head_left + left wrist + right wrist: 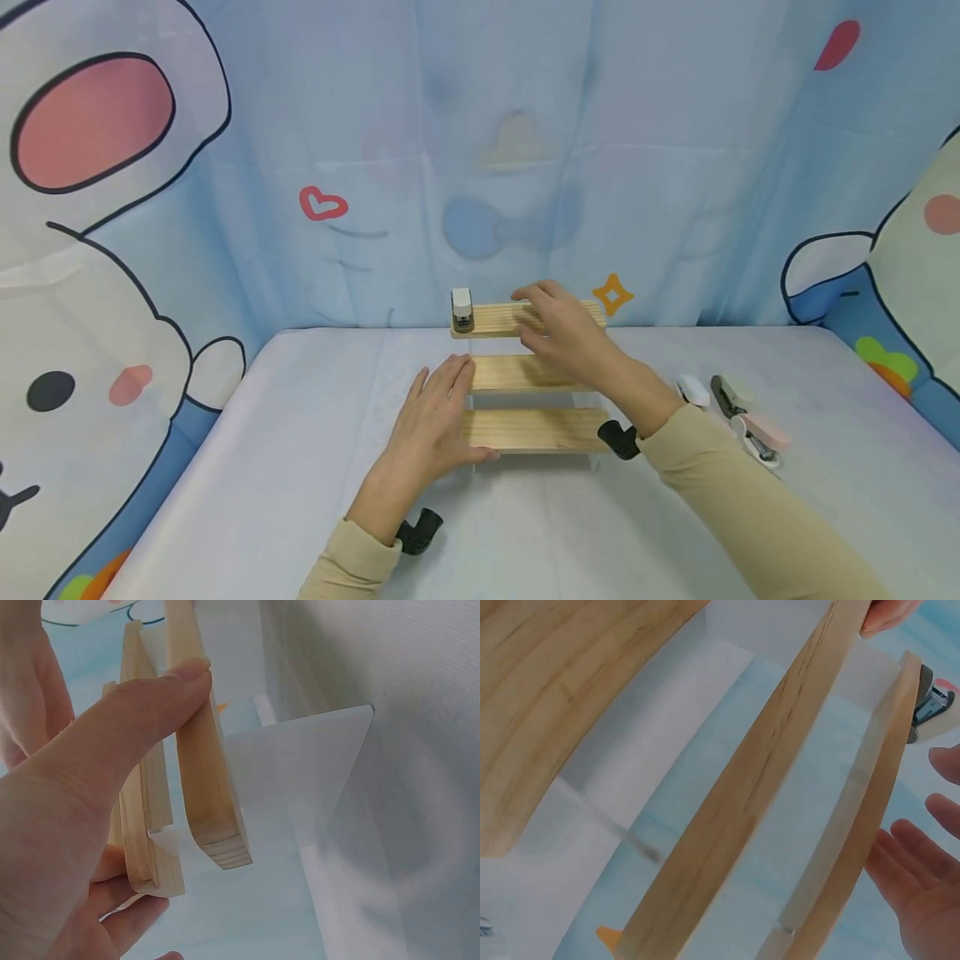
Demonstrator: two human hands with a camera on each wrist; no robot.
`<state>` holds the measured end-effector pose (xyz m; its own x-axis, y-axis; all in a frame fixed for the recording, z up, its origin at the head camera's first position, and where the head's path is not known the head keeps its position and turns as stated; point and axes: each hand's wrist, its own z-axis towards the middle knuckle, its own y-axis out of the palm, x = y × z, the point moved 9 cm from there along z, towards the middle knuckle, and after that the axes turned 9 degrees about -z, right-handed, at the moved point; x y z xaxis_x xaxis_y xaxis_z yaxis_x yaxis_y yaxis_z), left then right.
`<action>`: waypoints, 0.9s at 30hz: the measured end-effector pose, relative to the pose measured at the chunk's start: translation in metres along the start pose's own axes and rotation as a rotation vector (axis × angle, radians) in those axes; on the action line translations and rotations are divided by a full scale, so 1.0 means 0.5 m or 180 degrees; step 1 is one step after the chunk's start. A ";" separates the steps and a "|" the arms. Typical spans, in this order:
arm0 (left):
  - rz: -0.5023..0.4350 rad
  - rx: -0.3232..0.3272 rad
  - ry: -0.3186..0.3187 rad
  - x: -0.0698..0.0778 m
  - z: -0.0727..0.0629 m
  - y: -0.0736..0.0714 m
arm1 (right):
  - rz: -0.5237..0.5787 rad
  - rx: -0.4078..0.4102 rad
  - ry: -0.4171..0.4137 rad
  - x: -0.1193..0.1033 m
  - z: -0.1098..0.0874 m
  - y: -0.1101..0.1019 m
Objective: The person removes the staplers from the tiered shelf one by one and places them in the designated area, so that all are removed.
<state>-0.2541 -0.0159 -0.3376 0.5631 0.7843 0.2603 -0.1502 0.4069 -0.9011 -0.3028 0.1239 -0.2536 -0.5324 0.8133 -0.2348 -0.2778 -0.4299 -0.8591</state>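
Note:
A three-tier stand with pale wooden slats (536, 428) and clear side panels (300, 757) stands in the middle of the table. My left hand (431, 417) grips its left end, the thumb on the front slat's edge and the fingers around the middle slat's end. A stapler with a white top and a dark base (462, 310) stands on the left end of the top slat (491, 320). Over the right part of that slat is my right hand (570, 333), fingers loosely bent and holding nothing. Its fingertips (881, 851) reach the slat's edge in the right wrist view.
Several staplers lie on the white-covered table (285, 433) to the right of the stand, including a white one (692, 390), a dark and pale green one (726, 395) and a pink one (767, 432). Behind the table hangs a blue cartoon curtain (375, 100).

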 end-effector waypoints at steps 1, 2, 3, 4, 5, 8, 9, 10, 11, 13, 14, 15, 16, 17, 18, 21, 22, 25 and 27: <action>-0.0003 -0.0004 0.0000 0.000 0.000 0.000 | 0.0022 -0.0017 -0.0002 -0.002 0.004 0.003; -0.0008 -0.0010 -0.0001 0.000 0.000 0.001 | 0.0036 -0.0033 -0.0005 -0.004 0.008 0.007; -0.0009 -0.0017 -0.0003 0.000 0.000 0.001 | 0.0070 -0.0059 0.0005 -0.006 0.012 0.010; -0.0010 -0.0025 -0.0004 0.000 0.000 0.002 | 0.0087 -0.0091 0.0011 -0.007 0.016 0.015; -0.0005 -0.0027 -0.0002 0.001 0.000 0.002 | 0.0108 -0.0131 0.0026 -0.009 0.020 0.019; -0.0012 -0.0031 -0.0004 0.001 0.001 0.002 | 0.0115 -0.0257 0.0066 -0.012 0.030 0.031; -0.0012 -0.0032 -0.0003 0.001 0.001 0.002 | 0.0117 -0.0293 0.0071 -0.014 0.034 0.034; -0.0012 -0.0035 -0.0003 0.001 0.001 0.002 | 0.0106 -0.0315 0.0063 -0.017 0.037 0.037; -0.0010 -0.0037 -0.0001 0.001 0.002 0.003 | 0.0114 -0.0337 0.0062 -0.020 0.040 0.040; -0.0001 -0.0048 0.0000 0.002 0.003 0.003 | 0.0121 -0.0356 0.0033 -0.025 0.048 0.045; 0.0004 -0.0052 -0.0001 0.002 0.003 0.003 | 0.0126 -0.0360 0.0007 -0.029 0.052 0.047; 0.0018 -0.0055 -0.0002 0.002 0.003 0.003 | 0.0135 -0.0366 -0.0017 -0.032 0.056 0.050; 0.0030 -0.0058 -0.0005 0.002 0.003 0.003 | 0.0135 -0.0375 -0.0033 -0.034 0.061 0.053; 0.0041 -0.0058 -0.0006 0.002 0.003 0.003 | 0.0138 -0.0392 -0.0042 -0.036 0.065 0.057; 0.0045 -0.0058 -0.0006 0.002 0.003 0.002 | 0.0140 -0.0409 -0.0046 -0.037 0.070 0.060; 0.0045 -0.0056 0.0000 0.002 0.003 0.002 | 0.0175 -0.0483 -0.0050 -0.042 0.081 0.071; 0.0045 -0.0057 0.0003 0.002 0.002 0.002 | 0.0182 -0.0504 -0.0061 -0.045 0.083 0.073; 0.0058 -0.0041 0.0015 0.002 0.001 0.002 | 0.0216 -0.0585 -0.0157 -0.059 0.090 0.082; 0.0073 -0.0015 0.0025 0.002 0.001 0.001 | 0.0216 -0.0632 -0.0228 -0.069 0.092 0.086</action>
<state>-0.2539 -0.0147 -0.3374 0.5658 0.7898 0.2368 -0.1593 0.3865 -0.9084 -0.3334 0.0591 -0.2615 -0.6019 0.7522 -0.2684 -0.0804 -0.3914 -0.9167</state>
